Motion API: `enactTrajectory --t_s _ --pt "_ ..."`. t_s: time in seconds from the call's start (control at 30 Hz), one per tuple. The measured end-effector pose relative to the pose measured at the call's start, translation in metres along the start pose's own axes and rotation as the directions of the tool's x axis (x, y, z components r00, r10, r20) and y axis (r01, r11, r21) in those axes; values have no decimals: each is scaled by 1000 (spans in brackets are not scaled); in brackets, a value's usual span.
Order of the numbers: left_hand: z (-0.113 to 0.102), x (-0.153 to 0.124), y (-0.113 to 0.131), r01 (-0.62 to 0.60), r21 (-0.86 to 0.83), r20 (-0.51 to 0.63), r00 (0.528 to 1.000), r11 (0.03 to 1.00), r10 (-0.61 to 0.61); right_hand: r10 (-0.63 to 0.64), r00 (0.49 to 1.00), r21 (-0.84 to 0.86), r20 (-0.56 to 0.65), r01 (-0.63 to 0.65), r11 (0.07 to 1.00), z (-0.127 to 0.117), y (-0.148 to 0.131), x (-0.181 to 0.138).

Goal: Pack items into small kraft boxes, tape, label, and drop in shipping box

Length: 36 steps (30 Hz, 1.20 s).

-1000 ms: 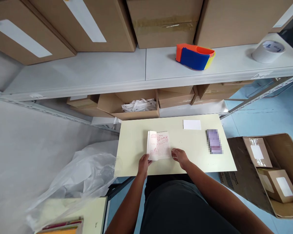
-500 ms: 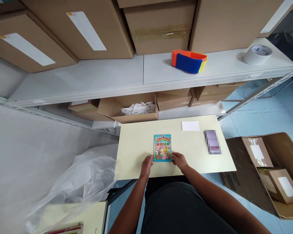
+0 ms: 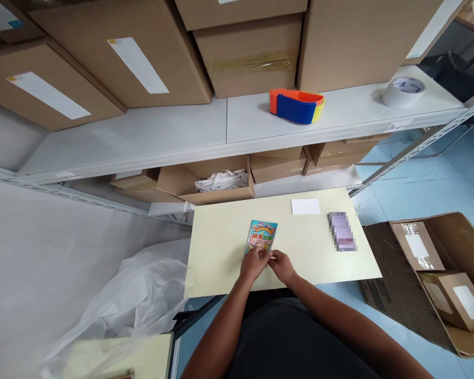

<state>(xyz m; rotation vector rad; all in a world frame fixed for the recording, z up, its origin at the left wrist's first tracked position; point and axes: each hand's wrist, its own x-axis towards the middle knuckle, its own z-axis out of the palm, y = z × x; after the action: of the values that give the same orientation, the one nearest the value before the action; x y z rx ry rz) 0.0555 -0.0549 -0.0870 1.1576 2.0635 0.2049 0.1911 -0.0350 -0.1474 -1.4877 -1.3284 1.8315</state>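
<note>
A thin, colourful picture booklet [image 3: 262, 233] with cartoon figures on its cover is tilted slightly clockwise over the cream table. My left hand [image 3: 255, 262] lies across its lower part with the fingers curled, hiding the bottom of the cover. Close beside it, my right hand [image 3: 282, 266] pinches at the booklet's lower right edge, its fingertips meeting those of the left. What exactly lies between the fingertips is too small to make out.
On the cream table [image 3: 217, 237] lie a white card [image 3: 305, 206] and a blurred purple item [image 3: 342, 231]. Shelves with cartons stand behind, holding a coloured band [image 3: 296, 107] and a tape roll [image 3: 403, 92]. An open carton [image 3: 403, 279] is at right, plastic sheeting [image 3: 142, 295] at left.
My left hand has moved from the booklet's left edge across its lower front toward my right hand. The booklet has turned clockwise from upright. The view has shifted slightly.
</note>
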Motion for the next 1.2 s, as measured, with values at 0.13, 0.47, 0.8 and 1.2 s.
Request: enactTrajectory --t_s 0.13,0.47,0.8,1.2 --pt "-3 4 7 -5 -12 42 999 1000 6 80 995 288 -51 -62 956 0 -1 -1" --pt "0 6 -25 73 -440 -32 995 895 -97 333 942 316 -37 -305 898 -8 -10 0" --pt "-25 -11 -89 194 -878 61 952 438 -300 348 937 243 22 -342 908 -30 -10 3" --pt "-5 -11 -94 186 -924 68 940 333 -336 104 970 216 222 -153 964 -14 -46 -14"
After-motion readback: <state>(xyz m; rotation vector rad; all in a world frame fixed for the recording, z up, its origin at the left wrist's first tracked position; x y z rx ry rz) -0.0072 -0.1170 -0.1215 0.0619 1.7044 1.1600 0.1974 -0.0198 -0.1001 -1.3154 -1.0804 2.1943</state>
